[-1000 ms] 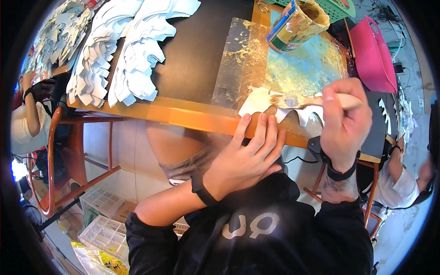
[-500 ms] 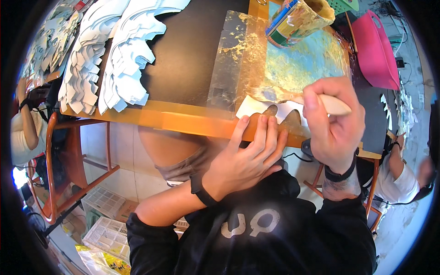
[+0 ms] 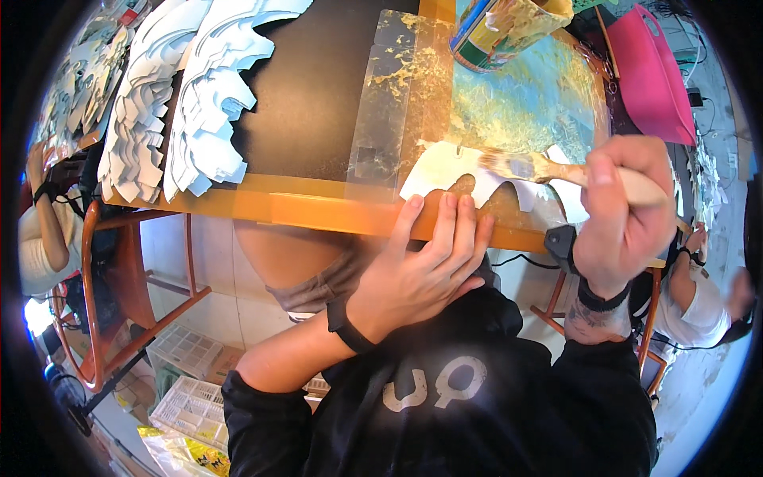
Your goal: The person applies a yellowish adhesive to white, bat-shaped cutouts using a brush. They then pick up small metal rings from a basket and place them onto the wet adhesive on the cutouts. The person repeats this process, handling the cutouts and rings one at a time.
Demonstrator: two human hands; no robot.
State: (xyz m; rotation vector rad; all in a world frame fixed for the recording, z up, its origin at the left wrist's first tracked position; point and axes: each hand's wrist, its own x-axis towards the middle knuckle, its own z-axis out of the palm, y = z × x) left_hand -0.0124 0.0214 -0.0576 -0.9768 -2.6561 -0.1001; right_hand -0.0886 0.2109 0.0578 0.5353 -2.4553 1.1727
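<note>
My right hand (image 3: 624,211) grips a flat paintbrush (image 3: 548,168) by its pale handle. The brush's bristles lie on a white sheet piece (image 3: 437,165) with a scalloped, cut-out edge, flat at the table's near edge. My left hand (image 3: 425,266) lies with fingers stretched out, its fingertips on the orange table edge (image 3: 334,211) beside the cut-outs of the piece. Part of the piece's right end is behind the brush and my right hand. Beyond it stands a paint-crusted tin can (image 3: 497,40) with dried yellowish coating.
Stacks of scalloped white pieces (image 3: 211,103) fan out at the left of the dark tabletop (image 3: 318,95). A stained blue-and-yellow sheet (image 3: 524,111) lies under the can. A pink tub (image 3: 652,79) is at the right. Other people (image 3: 695,298) sit at both sides, near a wooden chair (image 3: 131,294).
My right hand has moved right with the brush, its bristles passing rightward over the white piece. More of the piece shows. My left hand stays nearly in place.
</note>
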